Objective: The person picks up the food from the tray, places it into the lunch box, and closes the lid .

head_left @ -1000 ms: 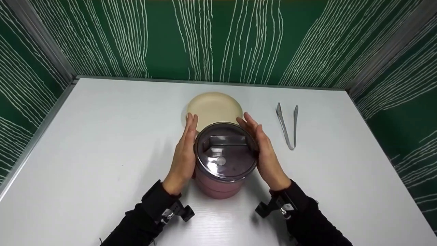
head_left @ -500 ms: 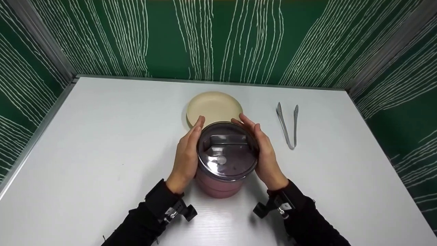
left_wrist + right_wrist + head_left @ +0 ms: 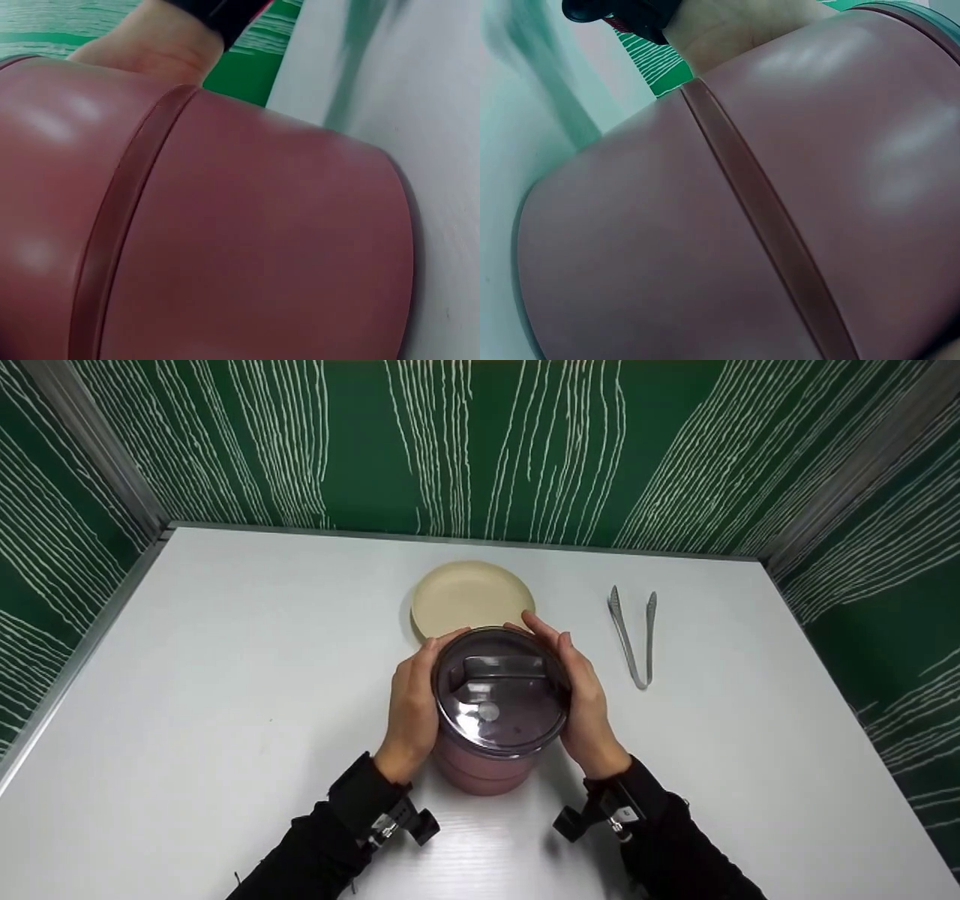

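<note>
Upright on the white table stands a pink canister [image 3: 484, 774] with a dark see-through lid [image 3: 506, 724] and a bar handle across it. My left hand [image 3: 411, 709] holds its left side, the fingers curving round behind the rim. Opposite, my right hand [image 3: 589, 712] grips the right side, its fingertips partly hidden at the back. In the left wrist view the pink wall [image 3: 262, 225] with a darker band fills most of the picture, its base on the table. The right wrist view has the same wall [image 3: 652, 247] close up.
A round cream plate [image 3: 469, 596] lies just behind the canister, its near edge covered. Metal tongs [image 3: 649, 641] rest spread on the table to the right. Green panels [image 3: 360, 457] with white streaks enclose the table's back and sides.
My left hand has moved in against the canister, and its fingers have bent round behind the rim. My right hand has shifted slightly inward. The canister has moved little, if at all.
</note>
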A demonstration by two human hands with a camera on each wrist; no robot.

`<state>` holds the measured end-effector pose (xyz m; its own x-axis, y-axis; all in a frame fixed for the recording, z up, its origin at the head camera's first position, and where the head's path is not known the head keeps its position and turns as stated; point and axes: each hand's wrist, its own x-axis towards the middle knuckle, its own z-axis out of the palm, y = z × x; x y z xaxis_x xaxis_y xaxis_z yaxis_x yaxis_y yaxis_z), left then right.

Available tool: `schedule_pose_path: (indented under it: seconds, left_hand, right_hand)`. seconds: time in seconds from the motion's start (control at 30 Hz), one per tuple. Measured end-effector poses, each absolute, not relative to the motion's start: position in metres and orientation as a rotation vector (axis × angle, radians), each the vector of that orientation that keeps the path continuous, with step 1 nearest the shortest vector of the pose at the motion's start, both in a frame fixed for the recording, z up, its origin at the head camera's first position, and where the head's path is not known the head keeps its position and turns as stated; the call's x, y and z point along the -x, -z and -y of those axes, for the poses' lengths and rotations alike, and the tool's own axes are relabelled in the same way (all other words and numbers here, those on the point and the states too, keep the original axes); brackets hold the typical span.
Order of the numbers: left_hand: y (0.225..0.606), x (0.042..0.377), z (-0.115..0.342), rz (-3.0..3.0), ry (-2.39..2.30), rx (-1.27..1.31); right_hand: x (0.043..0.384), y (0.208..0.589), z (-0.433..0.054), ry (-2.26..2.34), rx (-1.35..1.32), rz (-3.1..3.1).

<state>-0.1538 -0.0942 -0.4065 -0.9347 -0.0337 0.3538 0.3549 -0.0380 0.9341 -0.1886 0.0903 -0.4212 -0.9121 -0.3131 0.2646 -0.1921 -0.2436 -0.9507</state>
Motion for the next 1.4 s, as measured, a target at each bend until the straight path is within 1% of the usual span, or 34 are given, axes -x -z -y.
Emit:
schedule_pose_path:
  seconds: [0.3, 0.4, 0.57, 0.73, 0.83, 1.0, 1.23, 1.4]
  left_hand:
    - [0.433, 0.168, 0.095, 1.849, 2.116, 0.396]
    - [0.435, 0.171, 0.098, 1.858, 2.099, 0.417]
    - [0.421, 0.166, 0.1, 1.937, 2.108, 0.417]
    - [0.404, 0.161, 0.105, 1.973, 2.353, 0.43]
    - [0.402, 0.162, 0.107, 1.982, 2.484, 0.41]
    - [0.405, 0.164, 0.109, 1.98, 2.573, 0.368]
    - [0.405, 0.166, 0.105, 1.986, 2.511, 0.296]
    - [0.405, 0.166, 0.103, 1.948, 2.487, 0.345]
  right_hand:
    - [0.182, 0.413, -0.087, 2.358, 0.621, -1.868]
    - [0.179, 0.409, -0.086, 2.361, 0.628, -1.848]
    - [0.179, 0.409, -0.089, 2.344, 0.657, -1.825]
    - [0.185, 0.414, -0.094, 2.299, 0.685, -1.745]
    - [0.188, 0.415, -0.096, 2.279, 0.681, -1.714]
    - [0.192, 0.418, -0.097, 2.27, 0.64, -1.692]
    - [0.189, 0.416, -0.092, 2.289, 0.656, -1.704]
    - [0.187, 0.413, -0.088, 2.302, 0.682, -1.724]
